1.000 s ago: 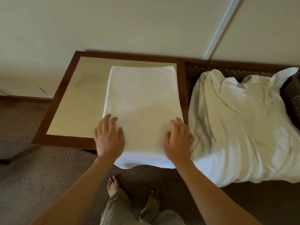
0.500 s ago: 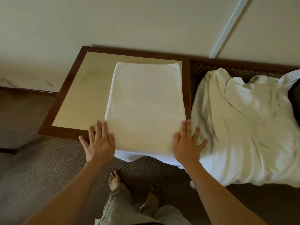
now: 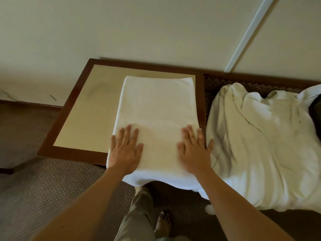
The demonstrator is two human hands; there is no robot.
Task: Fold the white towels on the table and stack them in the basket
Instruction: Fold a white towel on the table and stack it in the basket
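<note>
White towel [image 3: 156,110] on table [image 3: 83,119], left hand [image 3: 126,150], right hand [image 3: 194,152] pressing flat (fingers straight, slightly spread)

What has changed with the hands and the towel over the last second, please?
Half a second ago both hands sat at the towel's outer edges; now the left hand and right hand lie flat on the folded white towel, having moved inward. Nothing was gripped or released. The towel, the table and the crumpled white cloth stayed put.
</note>
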